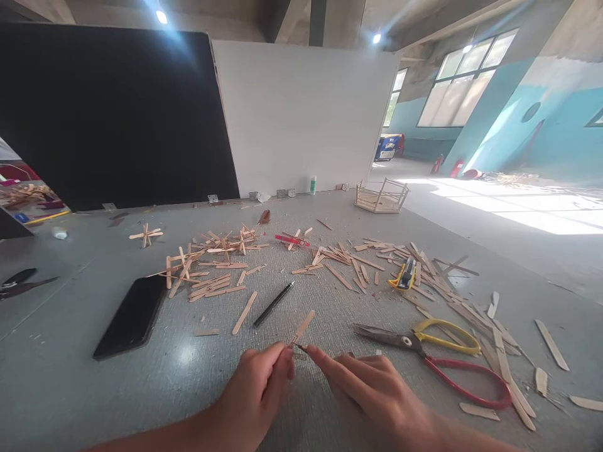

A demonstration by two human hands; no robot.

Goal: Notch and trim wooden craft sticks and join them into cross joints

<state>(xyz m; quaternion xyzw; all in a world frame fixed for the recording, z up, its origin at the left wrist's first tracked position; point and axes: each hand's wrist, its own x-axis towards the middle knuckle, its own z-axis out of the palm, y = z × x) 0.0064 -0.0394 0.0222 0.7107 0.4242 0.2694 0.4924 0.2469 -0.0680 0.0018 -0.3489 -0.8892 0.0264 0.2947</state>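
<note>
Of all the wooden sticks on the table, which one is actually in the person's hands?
The stick angled up from between the left hand and right hand, pinched at its lower end. The other sticks lie loose on the table.

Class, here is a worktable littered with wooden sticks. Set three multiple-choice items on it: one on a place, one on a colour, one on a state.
1. Where does the phone lie?
A. left of the hands
B. beside the scissors
C. on the stick frame

2. What colour is the scissors' lower handle?
A. blue
B. red
C. green

3. How does the left hand hold the wooden stick?
A. lying flat under the palm
B. not touching it
C. pinched at its near end

Answers: 1 A, it lies far left on the table; 2 B, the loop is red; 3 C, the fingers close on the stick's end, the right hand pointing at it.
</note>
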